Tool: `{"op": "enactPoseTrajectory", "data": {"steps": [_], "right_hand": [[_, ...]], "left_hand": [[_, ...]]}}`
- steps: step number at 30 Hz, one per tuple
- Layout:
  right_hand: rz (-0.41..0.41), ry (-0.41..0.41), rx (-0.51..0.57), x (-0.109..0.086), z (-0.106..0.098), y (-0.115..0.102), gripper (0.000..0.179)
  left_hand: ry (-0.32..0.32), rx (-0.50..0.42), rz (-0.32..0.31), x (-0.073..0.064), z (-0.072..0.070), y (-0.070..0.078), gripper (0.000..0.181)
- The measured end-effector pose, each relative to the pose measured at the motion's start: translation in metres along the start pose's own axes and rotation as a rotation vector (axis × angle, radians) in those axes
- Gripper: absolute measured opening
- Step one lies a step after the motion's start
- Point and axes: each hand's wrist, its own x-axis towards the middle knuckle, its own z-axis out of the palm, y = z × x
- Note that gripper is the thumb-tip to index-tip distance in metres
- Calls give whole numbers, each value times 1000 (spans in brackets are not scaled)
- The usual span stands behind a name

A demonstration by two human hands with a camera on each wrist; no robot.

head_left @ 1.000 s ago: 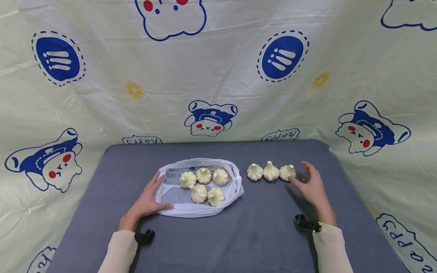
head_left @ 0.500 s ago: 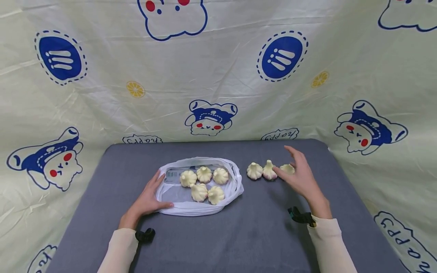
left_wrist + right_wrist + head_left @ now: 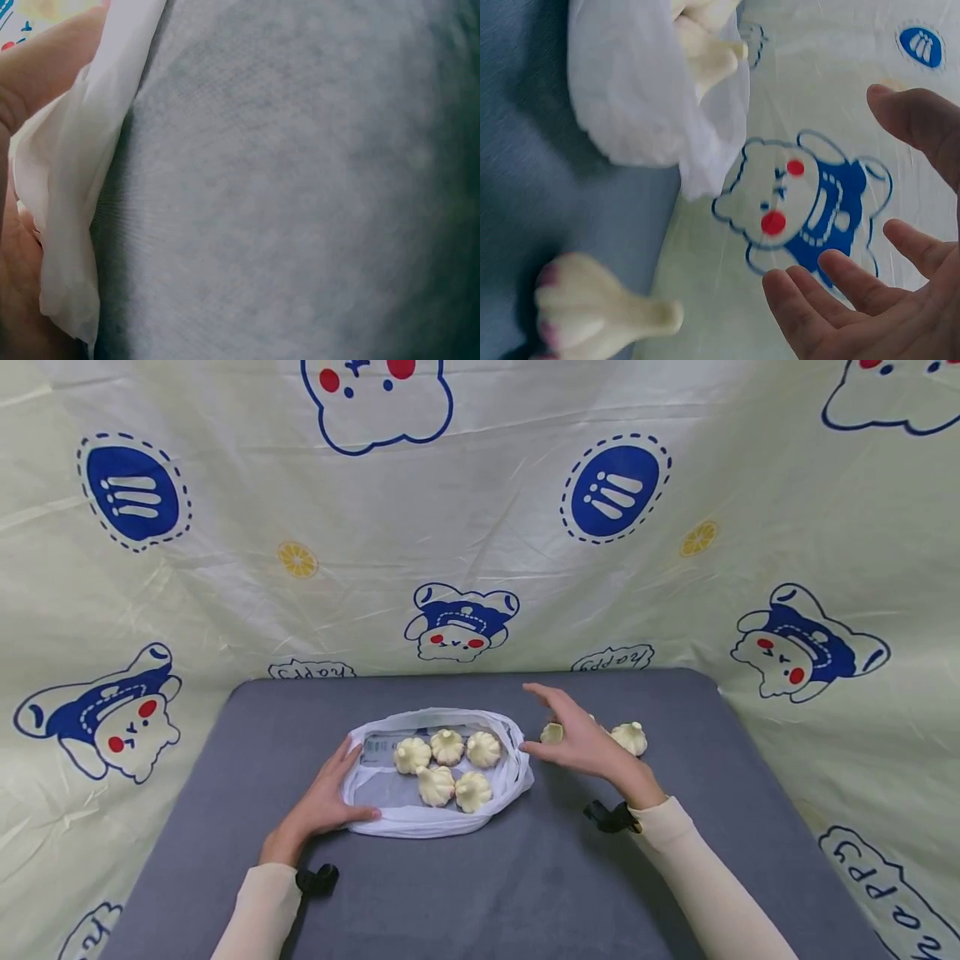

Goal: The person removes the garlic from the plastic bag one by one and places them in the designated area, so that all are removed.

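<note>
A white plastic bag (image 3: 435,822) lies on the table with its mouth spread wide, holding several garlic bulbs (image 3: 474,791). At its left end, my left hand (image 3: 322,797) rests on the rim, thumb and fingers spread apart. In the left wrist view, white plastic (image 3: 71,202) hangs beside that hand. My right hand (image 3: 581,743) is just past the bag's right end, with extended fingers and nothing held. Behind and beside it are a left bulb (image 3: 552,733) and a right bulb (image 3: 630,738); the bulb between is mostly hidden. The right wrist view shows a garlic bulb (image 3: 592,307) below the bag.
The grey-blue tablecloth (image 3: 450,893) covers the table. A pale curtain (image 3: 480,527) with blue cartoon prints hangs behind and at the sides. A black strap device (image 3: 318,880) sits on the left wrist and another (image 3: 611,817) on the right.
My right hand has moved leftward from beside the rightmost bulb, across the row, to the bag's right end. The left hand, the bag and the bulbs stay where they were.
</note>
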Motion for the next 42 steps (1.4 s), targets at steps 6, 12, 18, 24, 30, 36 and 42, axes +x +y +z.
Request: {"op": "enactPoseTrajectory", "data": {"steps": [6, 12, 18, 24, 30, 36, 42], "right_hand": [[-68, -98, -26, 20, 10, -18, 86], [-110, -206, -16, 33, 31, -31, 83], [-134, -313, 44, 40, 52, -39, 79], [-170, -386, 76, 47, 69, -41, 76], [-181, -441, 21, 55, 83, -42, 70], [-149, -470, -25, 59, 91, -43, 68], [-77, -492, -54, 58, 98, -39, 66]], "left_hand": [[13, 1, 15, -1, 2, -1, 120], [10, 15, 13, -1, 2, -1, 120], [14, 0, 9, -1, 4, 1, 120], [12, 14, -1, -1, 4, 0, 121], [30, 27, -1, -3, 1, -3, 121], [31, 22, 3, -4, 2, -3, 121], [27, 16, -3, -3, 3, -1, 120]]}}
